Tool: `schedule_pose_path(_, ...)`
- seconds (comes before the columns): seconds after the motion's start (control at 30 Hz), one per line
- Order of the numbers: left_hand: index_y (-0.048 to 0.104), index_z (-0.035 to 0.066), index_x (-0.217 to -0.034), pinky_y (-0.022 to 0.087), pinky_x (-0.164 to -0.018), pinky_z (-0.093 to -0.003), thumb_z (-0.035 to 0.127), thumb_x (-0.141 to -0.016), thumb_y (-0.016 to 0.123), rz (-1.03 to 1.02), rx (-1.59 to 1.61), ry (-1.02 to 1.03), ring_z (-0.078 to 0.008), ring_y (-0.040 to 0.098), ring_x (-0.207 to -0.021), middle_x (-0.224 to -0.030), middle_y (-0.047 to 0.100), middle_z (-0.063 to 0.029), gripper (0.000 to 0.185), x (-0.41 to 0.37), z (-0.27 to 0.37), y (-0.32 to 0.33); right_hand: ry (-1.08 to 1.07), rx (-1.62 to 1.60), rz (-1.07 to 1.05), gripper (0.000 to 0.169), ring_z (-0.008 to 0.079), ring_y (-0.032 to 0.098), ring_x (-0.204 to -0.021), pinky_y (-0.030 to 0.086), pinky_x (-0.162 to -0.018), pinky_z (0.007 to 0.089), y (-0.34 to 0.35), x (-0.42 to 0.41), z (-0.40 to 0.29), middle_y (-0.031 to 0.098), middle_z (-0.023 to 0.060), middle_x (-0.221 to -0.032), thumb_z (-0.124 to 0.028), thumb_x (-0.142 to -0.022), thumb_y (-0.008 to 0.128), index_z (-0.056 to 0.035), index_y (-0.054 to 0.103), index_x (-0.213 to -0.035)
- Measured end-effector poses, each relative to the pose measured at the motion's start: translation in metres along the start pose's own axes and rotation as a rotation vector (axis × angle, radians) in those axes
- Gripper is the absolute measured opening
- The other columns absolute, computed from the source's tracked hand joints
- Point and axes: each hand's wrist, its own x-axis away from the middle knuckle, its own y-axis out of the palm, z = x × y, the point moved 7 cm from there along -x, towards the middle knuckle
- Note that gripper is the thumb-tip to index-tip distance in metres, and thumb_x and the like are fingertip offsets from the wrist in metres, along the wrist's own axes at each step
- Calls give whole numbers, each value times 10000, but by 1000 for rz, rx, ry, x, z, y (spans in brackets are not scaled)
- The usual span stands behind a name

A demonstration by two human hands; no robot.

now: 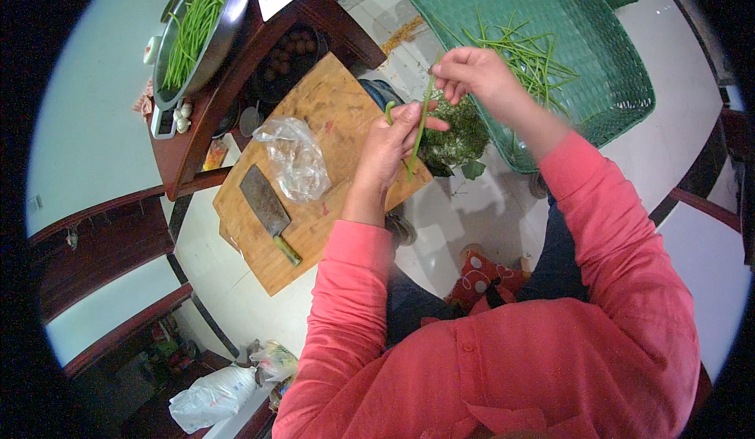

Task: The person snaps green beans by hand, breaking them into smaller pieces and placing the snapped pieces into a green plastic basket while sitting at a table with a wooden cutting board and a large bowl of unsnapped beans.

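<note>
My left hand (392, 138) holds a long green bean or stalk (422, 123) between thumb and fingers, and a short curled green piece pokes out beside the thumb. At the stalk's upper end, my right hand (469, 73) pinches it with the fingertips. Just beyond my hands, many long green stalks (531, 56) lie in a large green woven basket (634, 79). A heap of green trimmings (457, 132) is on the floor below my hands. At the upper left, a metal bowl (236, 11) holds a pile of long green beans (197, 32).
On a wooden cutting board (348, 100) lie a cleaver (265, 203) and a crumpled clear plastic bag (295, 159). A dark red wooden table (218, 94) carries the bowl and garlic bulbs (182, 118). A white plastic bag (215, 398) stands at the lower left.
</note>
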Motion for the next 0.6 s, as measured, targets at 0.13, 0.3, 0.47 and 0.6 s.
schedule_pose_path(0.13, 610, 7, -922, 290, -481, -181, 206, -828, 581, 101, -56, 108, -37, 394, -509, -672, 577, -10, 222, -2, -2, -13, -36, 48, -26, 147, 98, 548, -544, 469, -518, 227, 8, 1, 3, 609, 52, -707, -151, -801, 593, -4, 595, -798)
schedule_pose_path(0.3, 617, 8, -852, 331, -554, -195, 159, -788, 632, 212, -106, 175, -74, 471, -572, -644, 568, -7, 166, 1, 8, -16, -54, -7, 50, 175, 118, 575, -583, 482, -551, 237, -1, 0, -3, 627, 88, -754, -142, -814, 578, 24, 594, -867)
schedule_pose_path(0.47, 611, -5, -841, 354, -573, -198, 136, -777, 643, 219, -74, 174, -81, 495, -582, -650, 571, -16, 158, 2, 7, -17, -51, -44, 49, 193, 139, 595, -612, 489, -565, 246, 1, 0, -2, 629, 110, -774, -142, -830, 553, 38, 585, -890)
schedule_pose_path(0.6, 606, -18, -840, 377, -571, -204, 108, -771, 649, 216, -46, 162, -91, 510, -582, -661, 575, -23, 149, 0, 3, -17, -47, -56, 40, 189, 146, 598, -617, 490, -570, 247, -1, 0, -2, 626, 120, -777, -131, -827, 541, 43, 583, -889)
